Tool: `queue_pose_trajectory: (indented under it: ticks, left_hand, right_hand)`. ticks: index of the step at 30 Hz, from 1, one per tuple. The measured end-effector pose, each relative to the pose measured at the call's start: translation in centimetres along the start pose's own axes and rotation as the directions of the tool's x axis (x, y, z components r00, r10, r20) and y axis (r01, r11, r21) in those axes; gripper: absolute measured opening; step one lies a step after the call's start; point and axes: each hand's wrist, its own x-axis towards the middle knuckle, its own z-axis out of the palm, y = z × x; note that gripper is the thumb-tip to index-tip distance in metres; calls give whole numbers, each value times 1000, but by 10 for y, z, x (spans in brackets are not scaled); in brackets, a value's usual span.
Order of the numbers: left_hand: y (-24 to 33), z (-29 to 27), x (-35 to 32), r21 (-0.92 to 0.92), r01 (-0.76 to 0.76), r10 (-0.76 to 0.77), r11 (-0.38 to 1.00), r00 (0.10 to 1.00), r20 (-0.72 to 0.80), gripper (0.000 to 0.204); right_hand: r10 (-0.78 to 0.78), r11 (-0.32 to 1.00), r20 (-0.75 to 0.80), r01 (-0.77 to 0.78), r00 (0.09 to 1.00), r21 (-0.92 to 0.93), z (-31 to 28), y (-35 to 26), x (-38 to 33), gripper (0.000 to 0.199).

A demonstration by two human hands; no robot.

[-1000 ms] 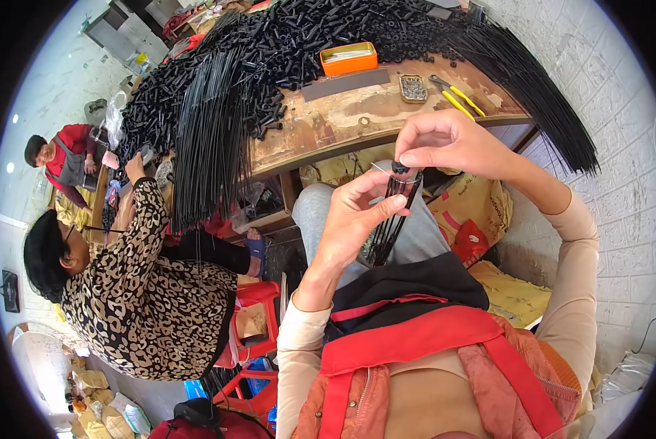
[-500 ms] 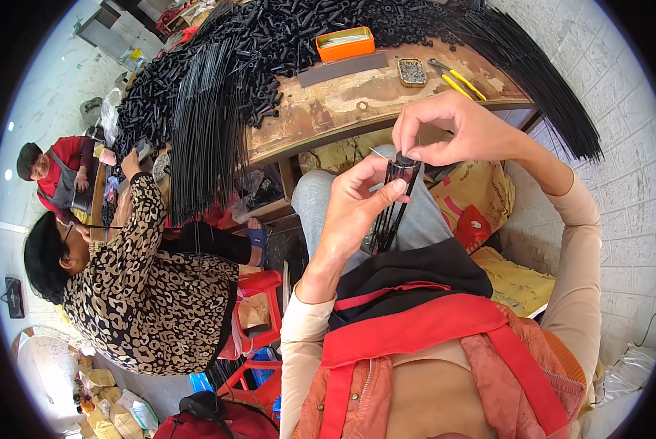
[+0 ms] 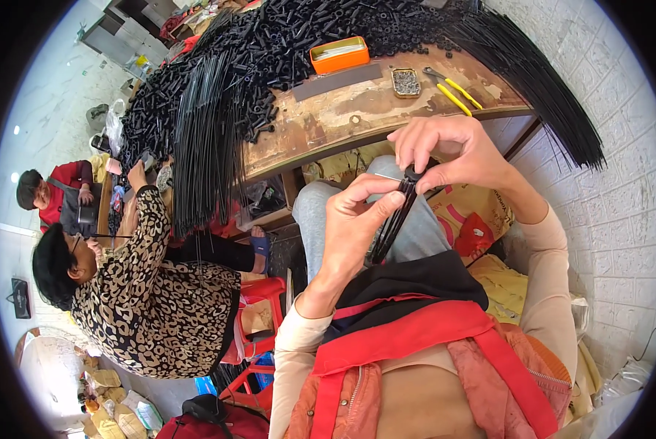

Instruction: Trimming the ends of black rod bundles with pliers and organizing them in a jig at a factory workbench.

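Between both hands, black rod bundle point(image 3: 392, 223), left hand point(image 3: 353, 219) gripping, right hand point(image 3: 452, 150) pinching top

Worn rough wooden table point(image 3: 357, 121), glossy black plastic rods point(image 3: 390, 223)

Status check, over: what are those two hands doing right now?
Left hand grips bundle of thin black rods. Right hand pinches its top end. Nothing in the way.
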Motion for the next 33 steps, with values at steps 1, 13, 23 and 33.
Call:
queue_pose_trajectory:
  ticks: [1, 13, 23, 33]
  left_hand:
    - [-1, 2, 4, 6, 0, 0, 1000, 1000, -1, 13]
    - [-26, 6, 39, -207, 340, -276, 917, 918, 285, 15]
    - [1, -4, 21, 295, -98, 154, 950, 973, -174, 23]
    - [30, -72, 5, 124, -305, 325, 944, 921, -216, 54]
  right_hand:
    - [-4, 1000, -1, 4, 1000, 4, -3, 5, -2, 22]
    - [-200, 785, -67, 201, 977, 586, -15, 63, -18, 19]
    - [33, 996, -380, 0, 924, 87, 51, 34, 5, 31]
    - [472, 793, 18, -433, 882, 429, 115, 75, 9, 12]
